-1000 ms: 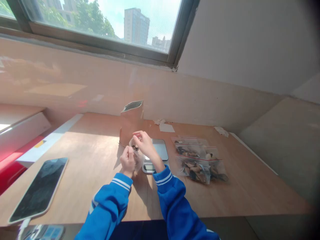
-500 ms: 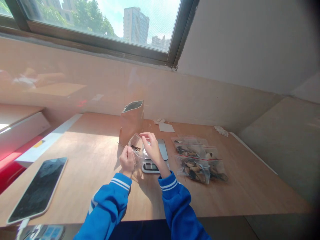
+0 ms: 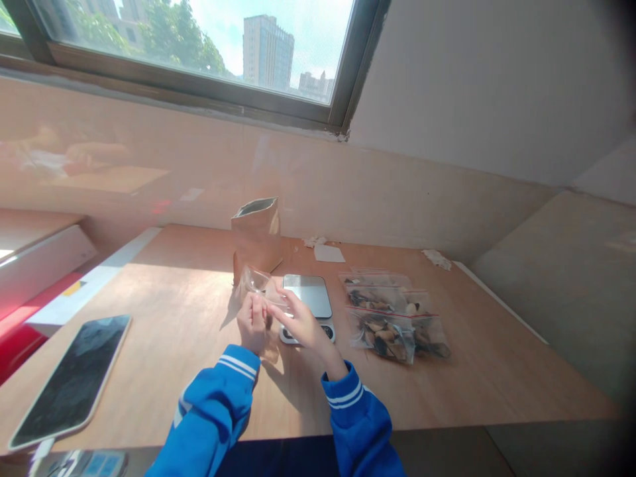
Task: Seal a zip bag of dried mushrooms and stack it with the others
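Small clear plastic bag (image 3: 256, 283) is nearly invisible against the table (image 3: 189, 318): thin, crinkled film, only glare gives its outline. Can't make out what's in it. It sits above the table, in front of the brown paper pouch (image 3: 256, 237) and just left of the scale (image 3: 308, 306).

Left hand (image 3: 252, 322) is fisted, fingers pinched on the bag's lower edge. Right hand (image 3: 297, 322) is partly open, fingers stretched left toward the bag; fingertips meet the film near the left hand, but whether it actually grips is unclear. Both sleeves are blue with white cuff stripes.

The pouch is matte kraft paper, upright, mouth open, inside in shadow. The scale is a flat metal plate; its display is partly hidden behind the right hand and unreadable.

Filled zip bags (image 3: 392, 315) lie in an overlapping stack right of the scale, red seal strips, with dark and pale chunks inside that I can't identify.

Phone (image 3: 72, 381) lies face up at the left, glossy black screen. Something at the bottom-left edge is cut off.
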Demonstrator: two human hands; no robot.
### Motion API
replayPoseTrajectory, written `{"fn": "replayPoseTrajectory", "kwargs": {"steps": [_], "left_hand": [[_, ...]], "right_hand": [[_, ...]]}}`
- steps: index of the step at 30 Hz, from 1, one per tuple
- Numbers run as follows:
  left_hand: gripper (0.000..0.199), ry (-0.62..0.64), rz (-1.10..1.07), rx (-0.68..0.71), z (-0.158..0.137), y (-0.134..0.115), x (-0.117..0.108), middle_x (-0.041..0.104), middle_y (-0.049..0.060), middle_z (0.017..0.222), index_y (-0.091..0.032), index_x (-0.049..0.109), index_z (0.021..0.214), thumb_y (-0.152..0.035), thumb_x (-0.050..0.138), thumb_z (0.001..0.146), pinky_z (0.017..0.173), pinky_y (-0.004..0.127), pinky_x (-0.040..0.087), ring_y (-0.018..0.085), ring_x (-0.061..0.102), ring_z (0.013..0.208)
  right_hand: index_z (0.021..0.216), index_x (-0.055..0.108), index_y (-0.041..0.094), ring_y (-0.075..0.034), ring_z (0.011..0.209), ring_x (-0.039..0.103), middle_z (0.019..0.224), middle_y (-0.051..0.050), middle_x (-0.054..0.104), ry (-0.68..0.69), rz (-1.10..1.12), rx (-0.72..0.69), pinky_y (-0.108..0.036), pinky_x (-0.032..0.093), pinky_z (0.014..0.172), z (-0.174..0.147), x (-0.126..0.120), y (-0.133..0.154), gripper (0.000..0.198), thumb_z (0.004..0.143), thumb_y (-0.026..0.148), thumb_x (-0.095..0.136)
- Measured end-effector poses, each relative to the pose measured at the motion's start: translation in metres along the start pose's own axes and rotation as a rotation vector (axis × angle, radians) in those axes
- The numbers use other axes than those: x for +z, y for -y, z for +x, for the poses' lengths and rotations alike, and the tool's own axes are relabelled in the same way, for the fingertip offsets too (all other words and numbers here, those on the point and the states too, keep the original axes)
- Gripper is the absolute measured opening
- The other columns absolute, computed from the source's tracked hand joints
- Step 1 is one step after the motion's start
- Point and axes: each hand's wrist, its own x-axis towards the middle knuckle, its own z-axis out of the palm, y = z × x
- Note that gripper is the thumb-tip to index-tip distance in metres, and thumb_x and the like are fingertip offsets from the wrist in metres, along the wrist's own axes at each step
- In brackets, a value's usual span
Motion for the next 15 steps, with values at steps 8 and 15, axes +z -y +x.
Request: {"fn": "replayPoseTrajectory", "kwargs": {"steps": [8,15], "left_hand": [[0.036,0.036,0.244,0.139,-0.001,0.010,-0.007,0.046,-0.001,0.060,-0.022,0.043,0.064,-0.037,0.039,0.096,0.060,0.031,0.042,0.016,0.047,0.058],[0.031,-0.100,0.255,0.086,0.013,0.007,-0.003,0.056,0.011,0.117,-0.020,0.053,0.112,-0.040,0.054,0.089,0.094,0.041,0.045,0.024,0.055,0.106]], "right_hand": [[0.090,0.072,0.019,-0.019,0.080,0.069,0.087,-0.006,0.073,-0.146,0.097,0.019,-0.031,0.054,0.078,0.003,-0.003,0.005,0.022,0.089,0.038,0.060],[0.085,0.068,0.020,-0.013,0.061,0.058,0.072,-0.001,0.068,-0.213,0.191,0.013,-0.024,0.048,0.059,-0.008,-0.015,0.015,0.025,0.087,0.045,0.062]]}}
